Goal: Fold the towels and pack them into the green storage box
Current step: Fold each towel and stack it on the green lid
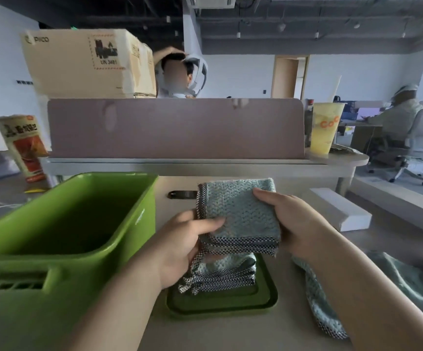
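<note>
My left hand [190,239] and right hand [294,224] both pinch a folded towel [243,214] over the desk's [218,330] middle. A folded stack [220,272] lies on the lid [266,297]. The green storage box [119,174], at the left edge, seems empty. Loose towels [317,300] remain at the right.

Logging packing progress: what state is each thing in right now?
box: open, no towels visible inside.
lid: off the box, flat on the table.
stack: folded, on the lid.
held towel: folded, gripped by left hand and right hand above the stack.
loose towel: unfolded, on the table.
cup: upright, nearly full.
</note>
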Tool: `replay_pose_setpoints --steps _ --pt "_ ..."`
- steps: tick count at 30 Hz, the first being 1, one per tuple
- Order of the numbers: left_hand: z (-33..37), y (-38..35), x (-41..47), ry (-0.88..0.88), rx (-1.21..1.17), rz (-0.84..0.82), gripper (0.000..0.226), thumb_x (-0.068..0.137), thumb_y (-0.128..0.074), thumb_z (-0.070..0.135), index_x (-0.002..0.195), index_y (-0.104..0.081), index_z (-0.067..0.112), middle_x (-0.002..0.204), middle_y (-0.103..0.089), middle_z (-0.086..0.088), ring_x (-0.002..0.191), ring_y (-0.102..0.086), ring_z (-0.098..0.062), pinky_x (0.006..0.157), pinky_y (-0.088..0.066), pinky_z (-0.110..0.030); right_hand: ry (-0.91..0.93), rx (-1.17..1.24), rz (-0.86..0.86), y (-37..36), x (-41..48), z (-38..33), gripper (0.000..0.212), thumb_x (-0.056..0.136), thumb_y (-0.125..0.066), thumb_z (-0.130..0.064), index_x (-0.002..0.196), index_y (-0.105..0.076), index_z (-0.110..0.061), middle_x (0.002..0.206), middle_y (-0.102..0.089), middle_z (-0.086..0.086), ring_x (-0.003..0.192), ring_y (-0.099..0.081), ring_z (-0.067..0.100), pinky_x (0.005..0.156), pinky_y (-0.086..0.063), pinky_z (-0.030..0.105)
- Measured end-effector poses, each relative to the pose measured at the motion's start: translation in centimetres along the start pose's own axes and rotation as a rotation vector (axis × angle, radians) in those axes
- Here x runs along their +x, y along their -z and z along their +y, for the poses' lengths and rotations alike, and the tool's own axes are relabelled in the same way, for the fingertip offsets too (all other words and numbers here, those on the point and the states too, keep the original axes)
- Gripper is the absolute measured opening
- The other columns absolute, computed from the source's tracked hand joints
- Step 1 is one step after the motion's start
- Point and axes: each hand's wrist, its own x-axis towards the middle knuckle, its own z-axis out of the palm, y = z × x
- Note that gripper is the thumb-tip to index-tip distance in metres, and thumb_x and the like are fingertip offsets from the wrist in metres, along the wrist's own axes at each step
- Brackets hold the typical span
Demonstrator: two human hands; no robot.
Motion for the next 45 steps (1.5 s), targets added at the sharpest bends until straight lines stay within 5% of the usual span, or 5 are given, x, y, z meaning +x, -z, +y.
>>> replay_pose_setpoints --steps 5,11,34,39,45 --pt "-1.6 1.6 0.0 -0.039 -0.027 0.108 0.014 0.091 -0.057 0.004 0.096 -0.066 0.013 0.078 -0.076 -0.001 0.063 -0.072 -0.015 0.047 -0.056 -0.028 0.03 -0.187 -0.107 -0.2 -0.3 2.9 0.032 0.081 -0.068 -0.017 0.106 -0.063 0.002 0.087 -0.069 0.015 0.073 -0.064 0.027 0.06 -0.053 0.034" --pt "-4.8 2.0 3.0 0.015 0.19 0.287 0.015 0.087 -0.065 0.022 0.102 -0.066 0.018 0.098 -0.073 -0.007 0.091 -0.069 -0.027 0.086 -0.056 -0.048 -0.002 -0.184 0.112 -0.8 1.8 6.5 0.017 0.087 -0.063 -0.005 0.1 -0.064 0.006 0.084 -0.072 0.021 0.071 -0.071 0.033 0.07 -0.06 0.046" --pt "-7.2 2.4 2.7 -0.132 0.747 0.457 0.05 0.088 -0.058 0.019 0.136 -0.047 0.02 0.124 -0.061 -0.006 0.102 -0.065 -0.023 0.085 -0.048 -0.026 0.22 -0.519 0.331 -0.2 2.6 10.0 0.039 0.069 -0.072 -0.018 0.108 -0.067 -0.022 0.093 -0.073 0.001 0.083 -0.071 0.022 0.084 -0.056 0.045" --pt "-5.3 2.3 4.1 -0.349 1.021 0.511 0.043 0.096 -0.047 0.016 0.138 -0.043 0.013 0.134 -0.047 -0.009 0.122 -0.046 -0.021 0.097 -0.032 -0.021 0.4 -0.846 0.466 -1.2 2.0 7.8 0.042 0.086 -0.057 -0.012 0.128 -0.056 -0.016 0.126 -0.053 0.004 0.12 -0.05 0.022 0.092 -0.036 0.023" --pt "-5.3 1.9 7.0 -0.256 1.439 0.187 0.058 0.092 -0.047 0.007 0.147 -0.03 0.012 0.155 -0.028 -0.007 0.144 -0.021 -0.028 0.115 -0.026 -0.039 0.452 -1.38 0.095 -3.3 5.9 6.8 0.05 0.097 -0.04 -0.015 0.147 -0.034 -0.02 0.158 -0.026 0.001 0.147 -0.015 0.022 0.118 -0.012 0.04"
